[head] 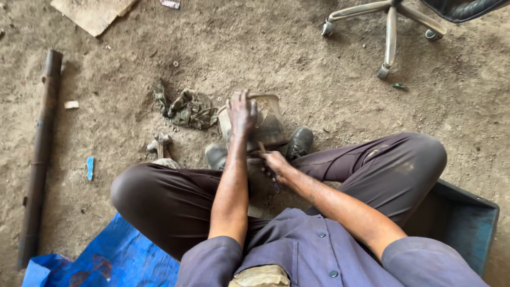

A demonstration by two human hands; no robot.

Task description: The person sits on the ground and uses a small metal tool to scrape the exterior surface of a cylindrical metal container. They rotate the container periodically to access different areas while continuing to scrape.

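I sit on a dirt floor with my knees spread. Between my two dark shoes stands a grimy, dust-caked container (268, 125). My left hand (241, 113) lies on top of its near rim, fingers curled over it. Just below, my right hand (275, 162) is closed around a thin dark tool (268, 162) whose tip points at the container's base. What kind of tool it is I cannot make out.
A crumpled dirty rag (187, 109) lies left of the container, with small metal parts (160, 143) near my left knee. A long rusty pipe (40, 157) lies far left. Office chair legs (390, 32) top right, blue tarp (114, 260) bottom left, blue-grey box (467, 223) right.
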